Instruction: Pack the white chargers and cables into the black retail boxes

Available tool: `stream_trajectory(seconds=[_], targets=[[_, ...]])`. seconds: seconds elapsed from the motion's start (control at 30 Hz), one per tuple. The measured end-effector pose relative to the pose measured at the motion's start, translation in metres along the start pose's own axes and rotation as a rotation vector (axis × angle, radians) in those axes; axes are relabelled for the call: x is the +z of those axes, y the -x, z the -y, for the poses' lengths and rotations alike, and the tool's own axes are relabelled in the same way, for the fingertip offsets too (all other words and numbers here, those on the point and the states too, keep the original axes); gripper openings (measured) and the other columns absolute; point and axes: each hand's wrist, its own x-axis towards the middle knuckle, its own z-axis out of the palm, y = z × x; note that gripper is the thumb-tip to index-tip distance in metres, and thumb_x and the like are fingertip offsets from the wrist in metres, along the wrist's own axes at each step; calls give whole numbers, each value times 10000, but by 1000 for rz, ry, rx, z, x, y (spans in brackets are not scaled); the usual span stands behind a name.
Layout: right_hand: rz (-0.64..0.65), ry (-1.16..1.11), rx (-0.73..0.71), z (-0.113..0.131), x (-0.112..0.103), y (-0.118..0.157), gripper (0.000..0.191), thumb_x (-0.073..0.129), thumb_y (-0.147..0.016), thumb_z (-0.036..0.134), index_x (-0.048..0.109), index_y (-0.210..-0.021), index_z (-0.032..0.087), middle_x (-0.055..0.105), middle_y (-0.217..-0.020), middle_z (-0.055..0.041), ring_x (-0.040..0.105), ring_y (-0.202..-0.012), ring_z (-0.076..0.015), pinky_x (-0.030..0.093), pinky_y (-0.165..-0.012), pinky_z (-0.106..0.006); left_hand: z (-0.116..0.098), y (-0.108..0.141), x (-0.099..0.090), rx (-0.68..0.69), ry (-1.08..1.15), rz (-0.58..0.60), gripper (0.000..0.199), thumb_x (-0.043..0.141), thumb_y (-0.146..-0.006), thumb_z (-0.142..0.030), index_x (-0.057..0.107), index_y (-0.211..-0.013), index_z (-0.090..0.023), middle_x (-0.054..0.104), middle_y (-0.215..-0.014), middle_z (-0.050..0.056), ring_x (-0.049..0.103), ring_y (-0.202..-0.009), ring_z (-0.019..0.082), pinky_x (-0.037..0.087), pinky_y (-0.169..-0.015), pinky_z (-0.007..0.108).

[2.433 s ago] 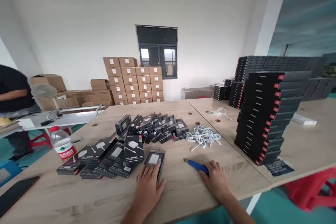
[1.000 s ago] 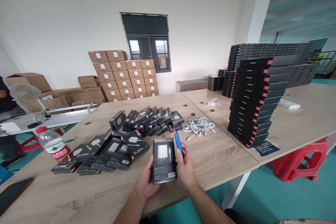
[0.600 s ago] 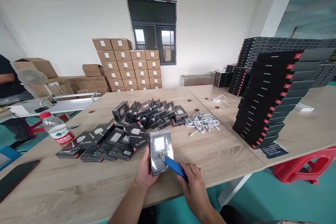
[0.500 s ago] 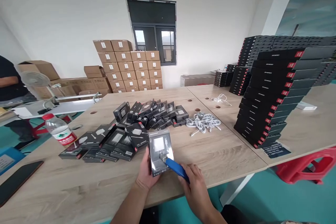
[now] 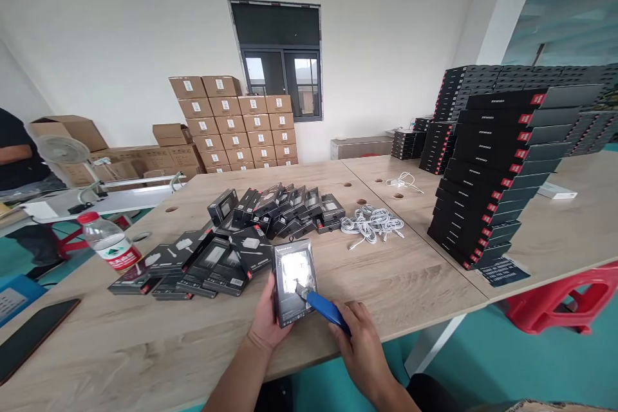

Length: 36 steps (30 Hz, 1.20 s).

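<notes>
My left hand is wrapped round the lower left of a black retail box with a bright, glare-covered window, tilted up above the table's front edge. In my right hand is a blue-handled utility knife, gripped at the rear of its handle. The knife's metal tip lies over the front of the box, near the window's lower part; glare hides whether it touches. Just beyond the held box is a loose pile of similar black boxes. White coiled cables lie to the right of that pile.
A tall stack of black boxes leans at the right. On the left are a bottle with a red cap and a dark phone-like slab. Brown cartons stand by the wall. A person is at far left.
The view has shifted slightly. The held box has tilted a little, and glare now covers its window. Both hands keep their grips, with the knife tip still over the box front.
</notes>
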Motion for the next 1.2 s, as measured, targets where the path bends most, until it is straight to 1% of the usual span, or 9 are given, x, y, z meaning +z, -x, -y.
stream_trajectory(seconds=[0.13, 0.27, 0.43, 0.63, 0.8, 0.93, 1.07, 1.2], targets=[[28, -18, -5, -1, -1, 1, 330, 540, -976, 274, 574, -1303, 303, 679, -1078, -67, 625, -972, -270, 574, -826, -437, -1, 2, 3, -10, 1, 23, 538, 477, -957, -554, 673, -1243, -142, 740, -1174, 141, 639, -1205, 319, 439, -1107, 512], [54, -27, 10, 0, -3, 0, 325, 529, -984, 286, 576, -1304, 299, 679, -1078, -68, 623, -971, -267, 575, -816, -433, -1, 2, 3, 17, -2, -38, 494, 500, -958, -511, 675, -1235, -140, 748, -1153, 138, 637, -1208, 318, 446, -1103, 501], [31, -33, 14, 1, -4, -1, 319, 533, -978, 298, 591, -1292, 297, 685, -1060, -66, 632, -953, -265, 583, -799, -421, -1, 2, 3, 6, 14, -51, 491, 501, -954, -518, 684, -1219, -148, 748, -1157, 127, 637, -1208, 320, 449, -1100, 505], [39, -41, 13, 1, -4, -1, 320, 537, -976, 300, 600, -1290, 296, 684, -1057, -71, 632, -953, -270, 578, -798, -426, -1, 1, 0, 15, -32, 3, 501, 457, -973, -522, 690, -1224, -156, 743, -1175, 128, 624, -1228, 325, 426, -1119, 519], [34, -40, 14, 0, -3, -1, 328, 543, -972, 282, 591, -1297, 290, 682, -1054, -71, 630, -958, -273, 571, -818, -441, -1, 1, -2, 12, -8, -33, 516, 485, -957, -535, 670, -1250, -153, 749, -1154, 129, 638, -1206, 322, 444, -1103, 505], [16, -41, 10, 2, -1, 0, 319, 527, -982, 290, 584, -1296, 296, 674, -1047, -70, 625, -947, -272, 568, -807, -440, -2, 2, 0, -7, -12, -11, 537, 484, -957, -536, 635, -1294, -145, 742, -1168, 132, 658, -1168, 316, 459, -1086, 503], [-24, -23, 16, 3, 2, -1, 294, 505, -996, 302, 583, -1280, 299, 663, -1070, -71, 614, -961, -268, 556, -815, -430, -1, 4, 4, -50, -8, 13, 512, 479, -968, -530, 672, -1219, -128, 767, -1078, 128, 709, -1060, 301, 481, -1059, 487], [-125, -13, 85, 1, 4, -8, 297, 457, -1025, 362, 564, -1290, 281, 645, -1052, -80, 601, -962, -263, 544, -802, -411, 2, 8, 9, -203, 8, 57, 505, 493, -970, -515, 691, -1171, -96, 776, -1019, 140, 738, -974, 285, 502, -1028, 440]])
